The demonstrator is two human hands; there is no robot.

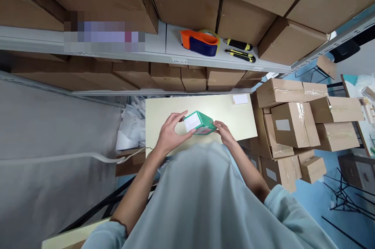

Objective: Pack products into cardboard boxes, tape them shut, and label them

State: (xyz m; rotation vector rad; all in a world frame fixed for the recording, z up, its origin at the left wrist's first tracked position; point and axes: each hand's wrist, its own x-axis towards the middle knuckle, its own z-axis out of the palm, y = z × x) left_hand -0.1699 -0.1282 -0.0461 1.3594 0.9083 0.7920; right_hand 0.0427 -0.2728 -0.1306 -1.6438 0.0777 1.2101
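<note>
You held a green and white box (204,121) over the pale table (164,106). Your left hand (169,132) gripped its nine o'clock end, and your right hand (225,132) pinched its three o'clock end. From it, a small white thing (240,99) lay at two o'clock, and brown boxes (295,125) were piled at three o'clock.

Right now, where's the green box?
In the head view, just right of centre, the green box is held between the left hand and right hand, over the pale table.
</note>
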